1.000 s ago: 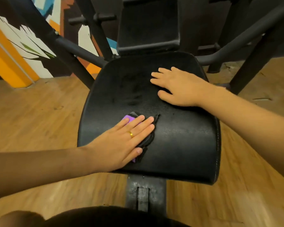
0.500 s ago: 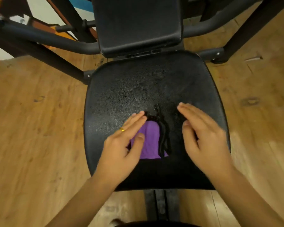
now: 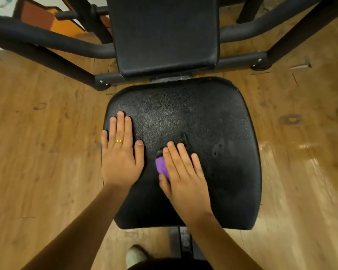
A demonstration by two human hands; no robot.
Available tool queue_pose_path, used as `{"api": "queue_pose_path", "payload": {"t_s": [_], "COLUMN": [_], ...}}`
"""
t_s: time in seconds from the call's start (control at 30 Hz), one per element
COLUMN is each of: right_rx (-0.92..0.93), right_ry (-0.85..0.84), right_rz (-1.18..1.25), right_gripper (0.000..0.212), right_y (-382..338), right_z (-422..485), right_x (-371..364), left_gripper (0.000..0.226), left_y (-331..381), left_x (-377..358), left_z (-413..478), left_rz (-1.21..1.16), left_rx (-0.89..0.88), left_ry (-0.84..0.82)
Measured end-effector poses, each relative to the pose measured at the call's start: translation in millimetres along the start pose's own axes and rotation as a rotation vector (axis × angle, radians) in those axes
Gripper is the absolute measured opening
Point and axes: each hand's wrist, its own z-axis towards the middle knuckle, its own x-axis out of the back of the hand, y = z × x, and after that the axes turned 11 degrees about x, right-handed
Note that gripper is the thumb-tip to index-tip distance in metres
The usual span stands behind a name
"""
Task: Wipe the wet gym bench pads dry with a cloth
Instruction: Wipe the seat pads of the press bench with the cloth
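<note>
The black seat pad [image 3: 219,121] of the gym bench fills the middle of the view, with faint wet streaks near its centre. A black back pad [image 3: 164,34] rises behind it. My left hand [image 3: 121,152], wearing a gold ring, lies flat with straight fingers on the seat's left edge. My right hand [image 3: 183,172] presses flat on a purple and black cloth [image 3: 161,165] near the seat's middle. Most of the cloth is hidden under that hand.
Black steel frame tubes [image 3: 53,41] run left and right behind the seat. The bench's support post [image 3: 180,242] shows below the seat's front edge, beside a white shoe [image 3: 135,256]. Wooden floor [image 3: 37,152] surrounds the bench.
The cloth has passed from under my left hand to under my right hand. My left hand has slid to the seat's left edge. The camera now looks more steeply down.
</note>
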Motion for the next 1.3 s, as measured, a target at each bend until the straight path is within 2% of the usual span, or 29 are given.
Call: {"api": "queue_pose_path", "payload": {"t_s": [0.17, 0.33, 0.43, 0.5, 0.63, 0.7, 0.83, 0.93, 1.0, 1.07, 1.17, 1.23, 1.3], "right_rx": [-0.087, -0.218, -0.285, -0.222, 0.103, 0.132, -0.192, -0.414, -0.353, -0.149, 0.002, -0.056, -0.191], "right_ry": [0.003, 0.099, 0.133, 0.103, -0.019, 0.003, 0.042, 0.151, 0.129, 0.060, 0.012, 0.041, 0.083], "right_rz": [-0.052, -0.092, -0.108, -0.116, -0.123, -0.114, -0.115, -0.070, -0.049, -0.063, -0.066, -0.060, -0.083], "right_gripper": [0.058, 0.055, 0.057, 0.058, 0.061, 0.059, 0.057, 0.057, 0.058, 0.057, 0.056, 0.056, 0.056], "right_y": [52, 112, 101, 75, 50, 63, 85, 53, 27, 13, 34, 62, 87], "right_z": [-6, 83, 130, 137, 127, 126, 105, 122, 141, 150, 143, 125, 100], "right_x": [26, 63, 64, 56, 39, 42, 57, 51, 42, 32, 34, 43, 55], "left_gripper": [0.065, 0.065, 0.066, 0.066, 0.066, 0.066, 0.067, 0.067, 0.067, 0.067, 0.067, 0.066, 0.066], "left_y": [1, 1, 0, 0, 0, 0, -1, -1, -2, -1, 0, 0, 0], "left_x": [1, -3, -5, -4, -2, -2, -3, -4, -4, -3, -2, -1, -1], "left_z": [2, 3, 2, 2, 2, 3, 3, 3, 3, 3, 4, 4, 4], "left_rz": [0.023, 0.034, 0.033, 0.042, 0.045, 0.045, 0.041, 0.047, 0.045, 0.044, 0.049, 0.049, 0.046], "left_rx": [0.000, -0.005, -0.006, -0.004, -0.003, -0.001, -0.012, -0.022, -0.021, -0.021, -0.015, -0.011, -0.011], "left_ry": [-0.016, 0.027, 0.022, 0.028, 0.033, 0.021, 0.014, 0.023, 0.017, 0.007, -0.005, -0.019, -0.031]}}
